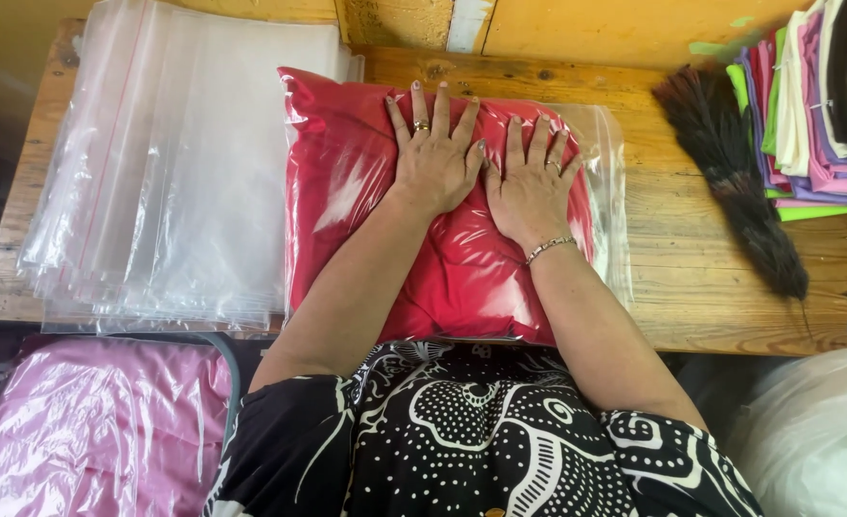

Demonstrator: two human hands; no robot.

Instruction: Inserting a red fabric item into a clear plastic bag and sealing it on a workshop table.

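Note:
A red folded garment inside a clear plastic bag lies on the wooden table in front of me. My left hand presses flat on its upper middle, fingers spread, a ring on one finger. Beside it, my right hand lies flat on the same bag, with a ring and a silver bracelet at the wrist. Both palms push down on the bagged garment; neither hand grips it.
A stack of empty clear plastic bags covers the table's left. A dark feather duster lies at right, near a pile of folded coloured garments. Pink bagged garments sit low left; a white plastic sack low right.

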